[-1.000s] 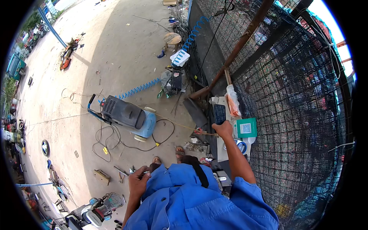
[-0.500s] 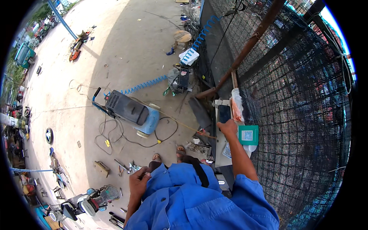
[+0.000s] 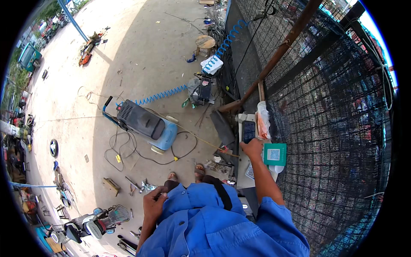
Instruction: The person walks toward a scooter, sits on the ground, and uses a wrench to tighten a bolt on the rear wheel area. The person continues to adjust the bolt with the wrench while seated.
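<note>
A dark phone point(image 3: 248, 129) lies on a pale ledge point(image 3: 245, 181) along the mesh fence to my right. My right hand point(image 3: 252, 148) is closed at the phone's near end, its thumb to the left; the undersides of the fingers are hidden. Right of that wrist stands a green card with a square code point(image 3: 274, 154), with a white round container point(image 3: 277, 168) beside it. By my left thigh rests my left hand point(image 3: 154, 203), its fingers curled in and the thumb against them; I see nothing in it.
A blue and black wheeled machine point(image 3: 147, 124) stands ahead, its black cable looped on the concrete. A blue coiled hose point(image 3: 167, 94) runs from it toward the fence point(image 3: 329, 128). Tools and a small wooden block point(image 3: 111, 186) lie left of my feet; a scooter point(image 3: 92, 225) stands farther left.
My right hand has drawn slightly nearer along the phone, and more of the phone's face shows, with a faint pattern on it. My left hand has stayed put. The whole view has shifted a little.
</note>
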A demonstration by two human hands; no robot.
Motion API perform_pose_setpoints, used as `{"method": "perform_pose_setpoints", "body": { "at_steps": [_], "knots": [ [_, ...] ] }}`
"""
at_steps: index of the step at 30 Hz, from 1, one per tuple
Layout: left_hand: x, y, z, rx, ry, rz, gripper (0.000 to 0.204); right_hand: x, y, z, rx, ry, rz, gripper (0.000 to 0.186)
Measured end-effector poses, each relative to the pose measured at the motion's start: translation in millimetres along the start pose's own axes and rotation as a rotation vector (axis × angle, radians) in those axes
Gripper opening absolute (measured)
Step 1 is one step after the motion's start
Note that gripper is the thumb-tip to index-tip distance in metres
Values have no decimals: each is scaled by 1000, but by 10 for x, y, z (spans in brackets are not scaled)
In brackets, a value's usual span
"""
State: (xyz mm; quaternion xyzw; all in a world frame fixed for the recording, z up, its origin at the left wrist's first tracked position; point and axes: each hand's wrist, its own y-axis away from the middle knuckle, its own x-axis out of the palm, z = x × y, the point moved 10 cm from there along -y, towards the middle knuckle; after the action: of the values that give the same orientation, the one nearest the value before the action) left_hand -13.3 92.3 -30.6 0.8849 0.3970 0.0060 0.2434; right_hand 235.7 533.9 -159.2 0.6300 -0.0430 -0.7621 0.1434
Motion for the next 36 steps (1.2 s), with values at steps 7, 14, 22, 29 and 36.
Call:
{"method": "perform_pose_setpoints", "body": {
  "at_steps": [7,14,22,29,36],
  "knots": [
    [-10,-10,143,-28,39,-10,30,-49,-18,-33,-54,-10,-83,72],
    [-60,9,41,19,-55,-3,32,-384,150,588,-384,-307,-170,28],
    [-303,171,92,-24,-33,-78,32,188,825,1619,-607,-483,300,17],
    [-739,561,442,-73,74,-277,33,814,1550,2225,-889,-345,506,20],
    [-1165,753,718,-164,166,-347,28,1161,2184,2672,-1031,-184,587,25]
  ]
}}
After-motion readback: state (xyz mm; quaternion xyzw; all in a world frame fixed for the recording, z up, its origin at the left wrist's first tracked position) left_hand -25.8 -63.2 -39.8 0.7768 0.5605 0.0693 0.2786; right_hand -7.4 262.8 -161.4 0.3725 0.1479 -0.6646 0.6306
